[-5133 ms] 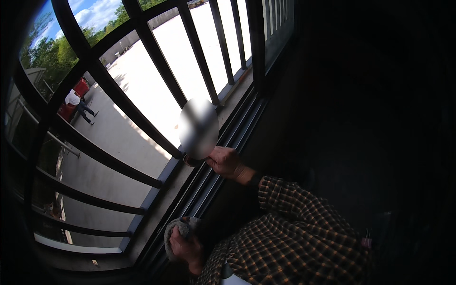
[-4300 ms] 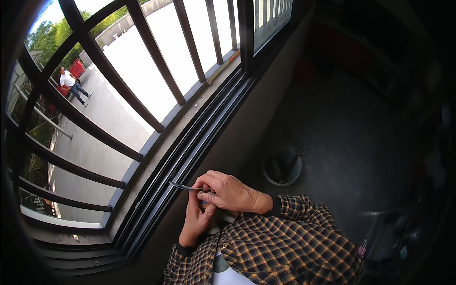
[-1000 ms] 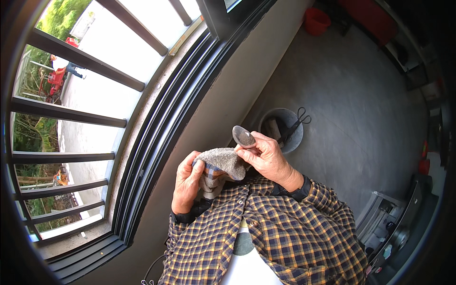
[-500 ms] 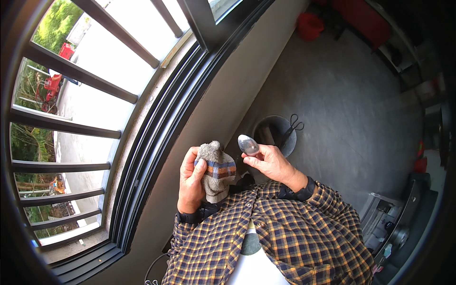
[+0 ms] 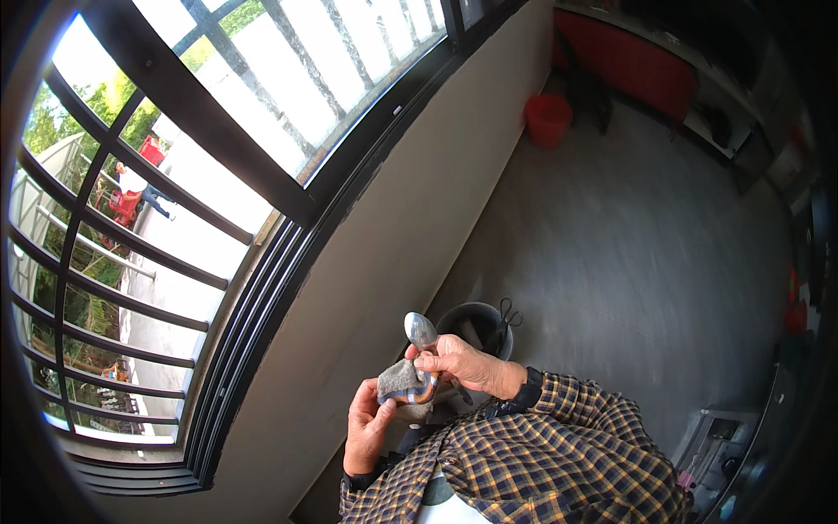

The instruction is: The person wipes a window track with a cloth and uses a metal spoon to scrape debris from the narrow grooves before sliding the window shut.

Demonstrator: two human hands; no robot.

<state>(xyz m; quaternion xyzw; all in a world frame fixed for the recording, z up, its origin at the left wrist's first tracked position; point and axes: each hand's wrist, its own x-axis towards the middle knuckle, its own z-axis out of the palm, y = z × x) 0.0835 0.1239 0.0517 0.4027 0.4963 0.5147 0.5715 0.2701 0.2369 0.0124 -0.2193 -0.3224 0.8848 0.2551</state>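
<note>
A grey sock (image 5: 399, 379) with a blue, orange and white striped band is bunched up in front of my chest. My left hand (image 5: 367, 426) grips its near side, thumb on top. My right hand (image 5: 471, 361) holds a shiny, rounded metal piece (image 5: 420, 330), shaped like an egg or a spoon's bowl; any handle is hidden in the fingers. The right thumb and fingertips also touch the sock's far edge, so both hands meet at it.
Beyond my right hand a round grey bucket (image 5: 515, 339) stands on the floor, with black-handled scissors (image 5: 510, 314) in it. To the left are a wall and a barred window (image 5: 166, 288); a person (image 5: 144, 188) is outside. A red bucket (image 5: 548, 120) stands farther off.
My right hand has come left to the sock with the metal piece and now touches it. The sock has been turned and folded. The view has shifted, with the hands lower in it.
</note>
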